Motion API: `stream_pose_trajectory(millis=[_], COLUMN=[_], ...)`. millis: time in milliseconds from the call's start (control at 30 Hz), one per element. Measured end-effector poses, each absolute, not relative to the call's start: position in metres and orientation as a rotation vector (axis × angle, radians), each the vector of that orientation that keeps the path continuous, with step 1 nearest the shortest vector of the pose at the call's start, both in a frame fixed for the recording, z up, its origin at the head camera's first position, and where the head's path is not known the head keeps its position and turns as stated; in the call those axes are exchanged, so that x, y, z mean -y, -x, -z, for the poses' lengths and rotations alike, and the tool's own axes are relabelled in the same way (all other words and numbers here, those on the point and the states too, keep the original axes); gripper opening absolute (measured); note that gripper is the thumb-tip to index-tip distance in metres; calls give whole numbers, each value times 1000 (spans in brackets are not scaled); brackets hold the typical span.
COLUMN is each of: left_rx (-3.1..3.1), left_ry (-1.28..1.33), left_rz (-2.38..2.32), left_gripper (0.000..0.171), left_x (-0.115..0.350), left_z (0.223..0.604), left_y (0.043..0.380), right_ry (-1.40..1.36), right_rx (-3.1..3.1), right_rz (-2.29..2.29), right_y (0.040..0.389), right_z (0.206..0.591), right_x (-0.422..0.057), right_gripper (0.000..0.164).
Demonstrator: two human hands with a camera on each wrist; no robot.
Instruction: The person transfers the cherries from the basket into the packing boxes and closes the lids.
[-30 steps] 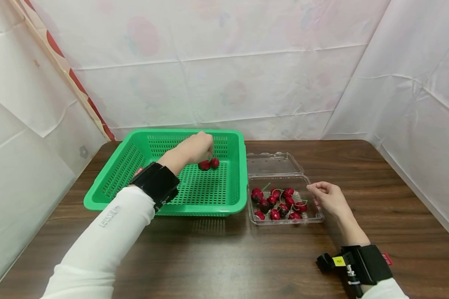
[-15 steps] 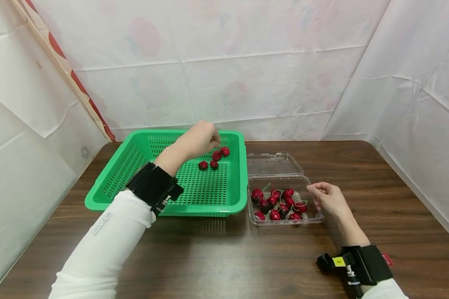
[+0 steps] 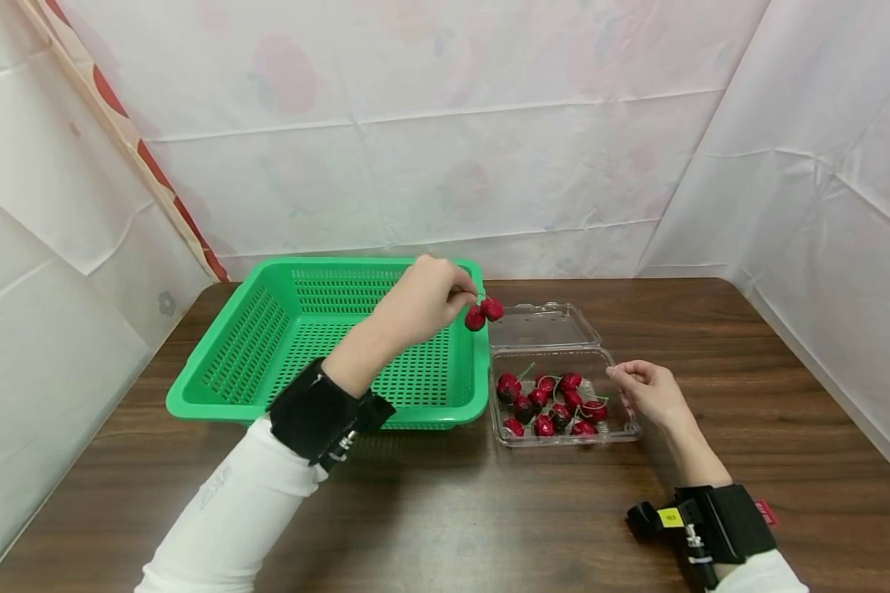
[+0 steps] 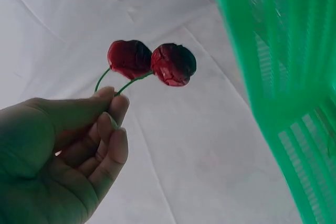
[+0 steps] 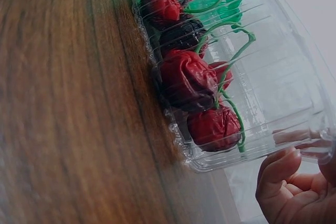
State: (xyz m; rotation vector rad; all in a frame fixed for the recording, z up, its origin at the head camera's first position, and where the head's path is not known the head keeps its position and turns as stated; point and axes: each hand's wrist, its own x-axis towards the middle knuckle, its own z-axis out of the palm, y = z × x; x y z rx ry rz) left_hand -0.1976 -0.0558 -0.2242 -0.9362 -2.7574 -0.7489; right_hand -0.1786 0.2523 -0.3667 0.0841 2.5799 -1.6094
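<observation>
Fingers [image 4: 107, 109] of the left hand [image 3: 419, 301] pinch the green stems of a cherry pair [image 3: 483, 312], thumb against forefinger, the other fingers curled loosely below. The two cherries hang in the air over the right rim of the basket [image 3: 267, 338], just beside the open lid [image 3: 540, 324] of the box [image 3: 630, 428]; the left wrist view shows them side by side, touching, with the green mesh wall to their right.

The right hand [image 3: 648, 394] rests at the right edge of the box, its fingers [image 5: 278, 174] curled and pinching the clear rim. Inside the box lie more cherries [image 3: 552, 405], heaped together with their stems tangled; the right wrist view shows them pressed against the near wall.

Basket and box stand side by side on the surface [image 3: 452, 511], the box just right of the basket. Black straps sit on both wrists, and white sheets hang behind and at both sides.
</observation>
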Motion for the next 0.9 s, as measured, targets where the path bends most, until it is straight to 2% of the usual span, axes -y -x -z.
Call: stream_pose_trajectory(millis=[467, 900], left_rx=[2610, 2572], left_ry=[801, 743], left_rz=[1004, 1063], left_gripper=[11, 11], left_x=[34, 12], left_z=[244, 267], left_y=[161, 148], right_ry=[-86, -75], right_rx=[-2577, -2602], right_rz=[1596, 1581], right_y=[179, 180], right_z=[366, 368], right_x=[-252, -253], right_gripper=[37, 38])
